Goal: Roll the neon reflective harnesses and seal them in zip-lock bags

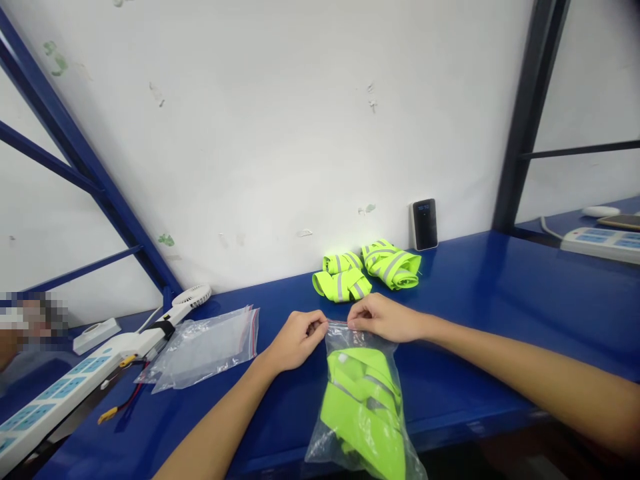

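Note:
A clear zip bag [316, 443] lies at the front edge of the blue table, its red-lined seal pointing away from me. Inside it is a folded neon-yellow reflective vest [357, 407] with grey stripes. My left hand [300, 339] pinches the seal at its left corner. Further right along the same seal, my right hand [383, 317] is closed on the bag's edge with thumb and fingers. Just beyond my hands sit several rolled yellow reflective pieces, a left group [343, 280] and a right group [393, 263].
Flat empty zip bags [210, 350] lie on the left of the table [480, 287]. Beside them run a white power strip [75, 380], a small fan [193, 295] and a cable with yellow connectors [107, 415]. A black-faced device [424, 225] leans near the wall. Another person shows at far left.

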Available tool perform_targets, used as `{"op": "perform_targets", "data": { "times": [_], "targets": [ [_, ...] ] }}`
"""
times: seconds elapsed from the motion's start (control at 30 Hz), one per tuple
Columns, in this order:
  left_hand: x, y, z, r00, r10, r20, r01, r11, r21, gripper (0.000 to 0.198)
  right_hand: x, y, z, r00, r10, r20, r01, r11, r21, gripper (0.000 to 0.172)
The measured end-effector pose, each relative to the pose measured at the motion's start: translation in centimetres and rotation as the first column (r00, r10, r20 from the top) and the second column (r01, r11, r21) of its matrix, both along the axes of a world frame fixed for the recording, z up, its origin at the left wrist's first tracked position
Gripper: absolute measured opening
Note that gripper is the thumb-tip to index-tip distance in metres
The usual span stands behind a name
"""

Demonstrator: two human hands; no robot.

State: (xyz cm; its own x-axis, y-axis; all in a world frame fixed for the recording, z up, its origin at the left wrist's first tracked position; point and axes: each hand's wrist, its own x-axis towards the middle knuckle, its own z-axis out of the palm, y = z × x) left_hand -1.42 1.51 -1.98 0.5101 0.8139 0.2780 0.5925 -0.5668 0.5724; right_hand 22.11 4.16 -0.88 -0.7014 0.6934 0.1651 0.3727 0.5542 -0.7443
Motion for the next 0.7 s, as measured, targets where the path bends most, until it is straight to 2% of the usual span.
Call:
{"op": "perform_targets", "data": {
  "times": [0.1,0.33,0.5,0.7],
  "targets": [
    [0.2,0.0,-0.14,1.0,-0.014,0.019,0.015,0.999,-0.036,0.03,0.15,-0.05,-0.1,0.999,0.028,-0.02,-0.028,0.999,-0.046,0.025],
    [0.53,-0.02,0.02,0.999,-0.022,0.037,0.025,0.996,-0.082,0.032,0.13,0.06,-0.06,0.998,0.053,-0.02,-0.054,0.997,-0.047,0.028],
    [0.94,-0.22,-0.13,0.997,-0.043,0.07,0.048,0.997,-0.069,0.03,-0.41,0.43,-0.13,0.999,0.037,0.007,-0.036,0.991,-0.13,0.027],
    [1.04,-0.34,-0.16,0.999,-0.047,0.013,0.047,0.998,-0.034,0.028,-0.34,0.47,0.0,0.999,0.033,0.001,-0.032,0.993,-0.113,0.025]
  ]
}}
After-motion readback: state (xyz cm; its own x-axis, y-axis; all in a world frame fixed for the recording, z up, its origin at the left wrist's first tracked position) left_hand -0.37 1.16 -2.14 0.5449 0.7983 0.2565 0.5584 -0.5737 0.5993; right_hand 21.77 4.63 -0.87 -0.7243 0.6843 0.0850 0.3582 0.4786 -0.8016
